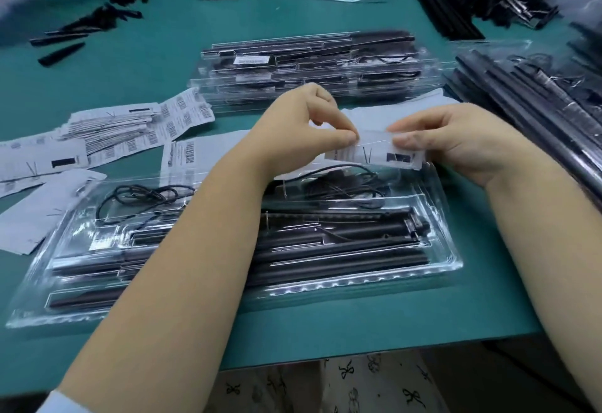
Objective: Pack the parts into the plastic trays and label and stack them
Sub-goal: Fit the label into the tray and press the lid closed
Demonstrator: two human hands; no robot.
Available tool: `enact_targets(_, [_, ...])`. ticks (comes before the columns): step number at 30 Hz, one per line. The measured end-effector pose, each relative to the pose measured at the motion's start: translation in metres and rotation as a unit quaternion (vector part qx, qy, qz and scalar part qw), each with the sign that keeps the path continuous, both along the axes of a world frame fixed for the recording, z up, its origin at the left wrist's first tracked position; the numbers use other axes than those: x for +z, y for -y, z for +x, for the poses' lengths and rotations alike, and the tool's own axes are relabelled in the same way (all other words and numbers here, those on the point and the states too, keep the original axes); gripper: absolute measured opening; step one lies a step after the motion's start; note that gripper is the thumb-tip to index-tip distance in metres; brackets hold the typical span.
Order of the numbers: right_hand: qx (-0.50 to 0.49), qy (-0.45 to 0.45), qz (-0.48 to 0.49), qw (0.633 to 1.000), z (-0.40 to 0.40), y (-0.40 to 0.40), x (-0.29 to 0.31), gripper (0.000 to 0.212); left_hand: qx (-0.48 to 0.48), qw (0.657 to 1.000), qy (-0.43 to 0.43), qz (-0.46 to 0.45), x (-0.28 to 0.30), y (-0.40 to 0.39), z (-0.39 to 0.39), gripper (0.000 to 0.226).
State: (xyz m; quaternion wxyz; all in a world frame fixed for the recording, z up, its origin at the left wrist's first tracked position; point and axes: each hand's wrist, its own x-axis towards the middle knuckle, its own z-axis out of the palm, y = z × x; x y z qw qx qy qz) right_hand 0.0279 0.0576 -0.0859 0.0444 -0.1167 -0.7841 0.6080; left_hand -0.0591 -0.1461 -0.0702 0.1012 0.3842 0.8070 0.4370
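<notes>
Both hands meet above the far edge of the near tray (446,250) — the left hand (306,129) and right hand (456,142) each pinch an end of a white label (374,152). The packed tray lies on the green worktop (146,64); a tray stack (312,67) sits just behind, loose labels (114,136) to the left.

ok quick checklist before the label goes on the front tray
1. Label held by both hands, left hand and right hand: ok.
2. Backing peeled off the label: cannot tell, blurred.
3. Front tray filled with black rods and cables: ok.
4. Front tray closed with a lid: cannot tell.
5. Bare spot on the tray for the label: cannot tell, the left forearm covers part of it.
6. Stack of finished trays behind, ready to take this one: ok.
</notes>
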Motion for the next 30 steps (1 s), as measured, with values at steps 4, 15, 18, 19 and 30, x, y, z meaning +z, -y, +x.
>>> enact_targets(4, [0.043, -0.016, 0.007, 0.999, 0.001, 0.004, -0.003, 0.024, -0.004, 1.0, 0.012, 0.02, 0.003, 0.001, 0.001, 0.007])
enact_targets(15, [0.094, -0.011, 0.069, 0.993, 0.001, 0.004, -0.005, 0.031, -0.011, 0.999, 0.03, -0.027, 0.001, -0.001, 0.003, 0.007])
enact_targets(18, [0.097, 0.008, 0.088, 0.991, 0.003, -0.012, -0.002, 0.036, -0.013, 0.999, 0.026, -0.035, -0.001, -0.002, 0.002, 0.006])
enact_targets(19, [0.103, 0.013, 0.093, 0.99, 0.004, -0.016, -0.001, 0.036, -0.014, 0.999, 0.025, -0.037, -0.001, -0.002, 0.002, 0.007])
enact_targets(30, [0.125, -0.002, 0.153, 0.98, 0.0, -0.002, -0.009, 0.045, -0.015, 0.999, 0.023, -0.03, -0.001, -0.002, 0.001, 0.01])
